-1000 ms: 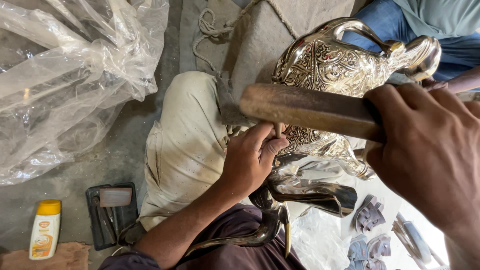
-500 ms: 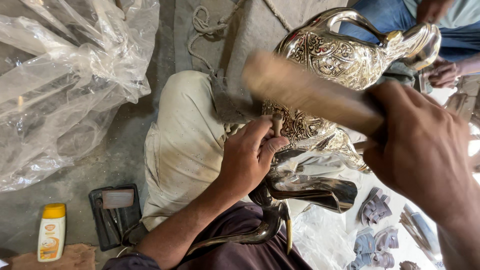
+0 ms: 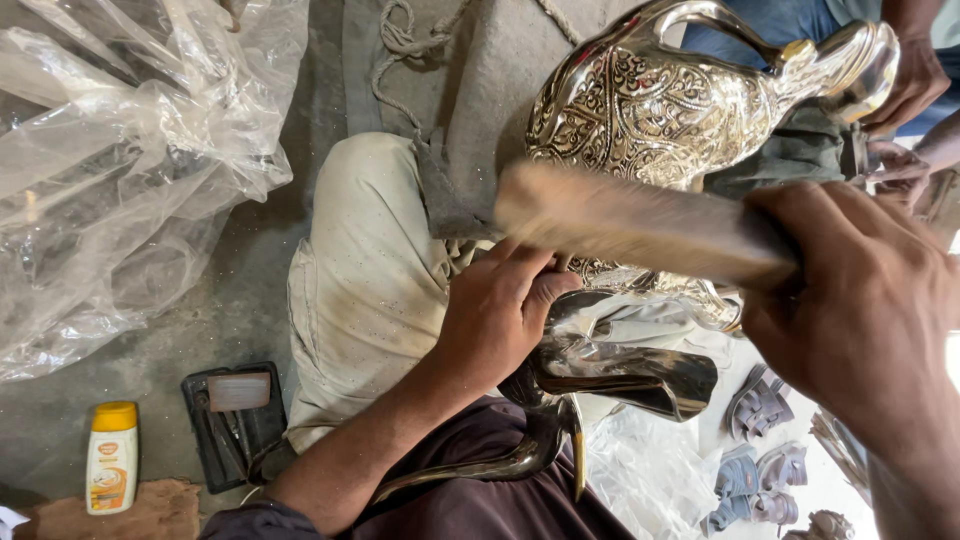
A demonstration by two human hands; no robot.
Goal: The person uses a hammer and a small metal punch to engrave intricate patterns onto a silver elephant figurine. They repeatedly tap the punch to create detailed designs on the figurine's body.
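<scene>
My right hand (image 3: 860, 310) grips a thick wooden handle (image 3: 640, 220), blurred with motion, raised across the middle of the view. My left hand (image 3: 495, 315) is closed around a small tool, mostly hidden in the fist, pressed against a shiny polished metal piece (image 3: 620, 370) resting on my lap. Just behind it stands an ornate silver-coloured jug (image 3: 660, 110) with engraved scrollwork and a curved handle. Another person's hand (image 3: 915, 85) holds the jug's spout end at the upper right.
Crumpled clear plastic sheeting (image 3: 120, 150) lies on the concrete floor at left. A yellow-capped bottle (image 3: 110, 460) and a black case (image 3: 230, 420) sit at lower left. Small grey metal castings (image 3: 760, 440) lie at lower right. A rope (image 3: 400, 40) trails at the top.
The wooden handle in my right hand has swung and now blurs; the view has shifted so the jug sits higher and larger. My left hand stays put.
</scene>
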